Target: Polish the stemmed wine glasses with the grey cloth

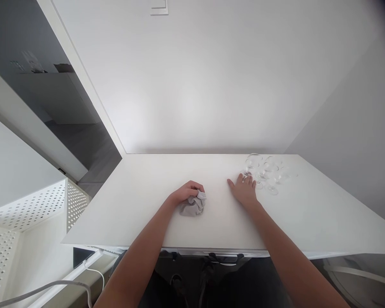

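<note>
A crumpled light grey cloth [193, 208] lies bunched on the white table [141, 184], and my left hand [186, 192] is closed round its upper part. To the right of it, my right hand [244, 191] is palm down with fingers and thumb apart. Its fingertips reach the near left edge of a group of several clear stemmed glasses [265, 173] at the back right of the table. Whether the fingertips touch the leftmost glass, I cannot tell. The transparent glasses overlap, so their outlines are hard to separate.
Behind the table rises a white wall [192, 85] with a light switch [159, 7]. At left are a doorway with a dim room and a white perforated panel [35, 201]. A pale cable [51, 284] runs at lower left; a rounded chair-like frame [362, 273] stands at lower right.
</note>
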Tool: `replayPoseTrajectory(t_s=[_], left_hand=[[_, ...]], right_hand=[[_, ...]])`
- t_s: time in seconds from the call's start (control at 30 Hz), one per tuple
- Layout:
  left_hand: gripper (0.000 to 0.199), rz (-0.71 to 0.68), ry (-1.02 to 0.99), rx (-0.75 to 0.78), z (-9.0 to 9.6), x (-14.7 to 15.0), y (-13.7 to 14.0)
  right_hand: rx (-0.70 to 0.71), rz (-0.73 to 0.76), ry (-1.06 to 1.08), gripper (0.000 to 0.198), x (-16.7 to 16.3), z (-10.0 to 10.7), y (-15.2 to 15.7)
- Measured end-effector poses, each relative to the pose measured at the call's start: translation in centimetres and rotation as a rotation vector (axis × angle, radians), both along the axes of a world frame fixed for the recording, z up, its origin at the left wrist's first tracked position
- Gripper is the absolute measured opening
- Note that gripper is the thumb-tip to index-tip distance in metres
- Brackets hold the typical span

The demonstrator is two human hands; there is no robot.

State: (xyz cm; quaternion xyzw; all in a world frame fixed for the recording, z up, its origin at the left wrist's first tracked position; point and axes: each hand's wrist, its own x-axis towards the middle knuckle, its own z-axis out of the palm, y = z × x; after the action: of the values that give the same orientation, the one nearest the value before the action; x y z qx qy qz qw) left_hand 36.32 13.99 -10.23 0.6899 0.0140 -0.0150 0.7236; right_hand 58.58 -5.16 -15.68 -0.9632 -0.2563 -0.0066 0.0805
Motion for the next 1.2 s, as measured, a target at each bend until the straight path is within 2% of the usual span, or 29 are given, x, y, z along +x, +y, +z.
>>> replayPoseTrajectory(t_s=[0.17, 0.23, 0.4, 0.57, 0.67, 0.8, 0.93, 1.07, 1.2], left_hand=[[0.018, -0.006, -0.004, -0.004, 0.3, -0.2, -0.1], [0.018, -0.050, -0.001, -0.014, 0.5, -0.3, -0.2], [0.019, -0.407, 0.088, -0.034, 1.4, -0.6, -0.4], [0.011, -0.640, 0.284, -0.056, 1.7, -0.9, -0.9], [0.013, -0.743, 0.318, -0.059, 1.7, -0.9, -1.3], [0.011, -0.762, 0.289, -0.071, 1.8, -0.7, -1.5], [0.011, -0.697, 0.319, -0.078, 2.0, -0.8, -1.3], [0.010, -0.745, 0.314, -0.105, 2.4, -0.8, -1.1], [0.009, -0.822, 0.391, -0.075, 2.8, -0.7, -1.0]], right_hand=[[-0.017, 0.040, 0.009, 0.085, -1.0, 0.3, 0.3], [-0.037, 0.094, 0.005, 0.083, -1.8, 0.6, 0.5], [-0.052, 0.343, 0.011, 0.078, -4.7, 1.8, 1.7], [-0.026, 0.639, 0.029, 0.076, -8.4, 2.8, 4.7], [-0.026, 0.787, 0.045, 0.075, -10.3, 3.1, 7.7], [-0.043, 1.044, 0.073, 0.071, -12.2, 3.4, 12.3], [-0.009, 1.304, 0.108, 0.071, -14.1, 3.8, 16.7], [0.002, 1.426, 0.137, 0.072, -15.9, 3.9, 20.5], [0.016, 1.476, 0.145, 0.073, -16.9, 4.0, 22.2]])
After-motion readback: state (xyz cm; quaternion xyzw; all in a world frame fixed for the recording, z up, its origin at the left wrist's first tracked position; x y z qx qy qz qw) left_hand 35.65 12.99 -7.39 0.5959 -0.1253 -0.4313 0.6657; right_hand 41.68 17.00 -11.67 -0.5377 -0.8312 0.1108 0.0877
